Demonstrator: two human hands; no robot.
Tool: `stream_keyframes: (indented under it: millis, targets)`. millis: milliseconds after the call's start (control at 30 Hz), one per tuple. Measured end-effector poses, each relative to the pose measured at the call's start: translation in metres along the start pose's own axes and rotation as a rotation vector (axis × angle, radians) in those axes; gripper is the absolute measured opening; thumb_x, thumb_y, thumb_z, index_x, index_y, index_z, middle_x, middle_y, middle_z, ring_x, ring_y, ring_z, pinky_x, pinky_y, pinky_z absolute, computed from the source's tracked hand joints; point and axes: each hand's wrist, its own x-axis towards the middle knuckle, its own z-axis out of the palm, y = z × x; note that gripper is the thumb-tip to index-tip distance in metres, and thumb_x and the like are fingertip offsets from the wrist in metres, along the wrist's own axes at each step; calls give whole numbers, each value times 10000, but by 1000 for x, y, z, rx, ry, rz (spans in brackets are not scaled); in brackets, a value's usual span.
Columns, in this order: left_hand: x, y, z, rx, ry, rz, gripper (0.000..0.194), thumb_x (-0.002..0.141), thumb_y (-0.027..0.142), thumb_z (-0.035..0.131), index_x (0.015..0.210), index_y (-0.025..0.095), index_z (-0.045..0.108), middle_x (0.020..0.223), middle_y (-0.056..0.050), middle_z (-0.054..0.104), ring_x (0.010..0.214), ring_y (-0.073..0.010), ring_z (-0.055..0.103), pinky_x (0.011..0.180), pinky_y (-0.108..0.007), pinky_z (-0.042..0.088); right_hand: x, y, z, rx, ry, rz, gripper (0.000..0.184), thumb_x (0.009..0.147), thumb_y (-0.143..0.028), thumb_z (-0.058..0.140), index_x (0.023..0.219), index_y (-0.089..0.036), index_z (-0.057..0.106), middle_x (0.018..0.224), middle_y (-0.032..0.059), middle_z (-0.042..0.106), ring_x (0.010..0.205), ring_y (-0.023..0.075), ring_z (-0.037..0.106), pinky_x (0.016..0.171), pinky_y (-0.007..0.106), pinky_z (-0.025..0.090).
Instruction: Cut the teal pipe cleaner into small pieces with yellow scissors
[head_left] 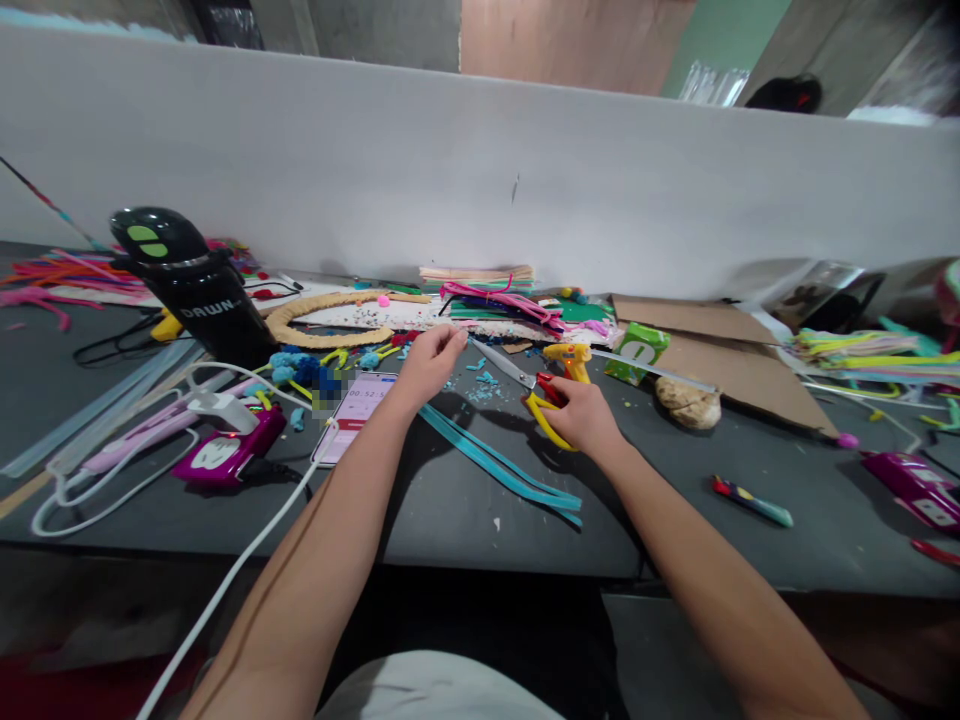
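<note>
My right hand is wrapped around the yellow and red handles of a pair of scissors. Their blades point up and left, with the tip close to the fingers of my left hand. That hand is closed in a pinch; whatever is between its fingertips is too small or hidden to make out. Small light-blue cut bits lie scattered on the dark table under the blades. Nearer to me, a few long light-blue fuzzy strips, like pipe cleaners, lie between my forearms.
A phone lies by my left forearm, with a white cable crossing. Further left are a magenta power socket and a black bottle. A yellow glue gun, green packet, cardboard and a utility knife are right.
</note>
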Motion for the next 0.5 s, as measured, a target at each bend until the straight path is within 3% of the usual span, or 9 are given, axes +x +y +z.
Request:
stream_keyframes:
  millis: [500]
  targets:
    - [3,-8,1,6,13,1,332,895,403,464,646,187,428,572,36,374,552,-104,381,534,-251,293,-1,-4,-4,-39,3,41,341,709,-545,625,685,-206,589,615,-12,548,559,122,390,533,249,294]
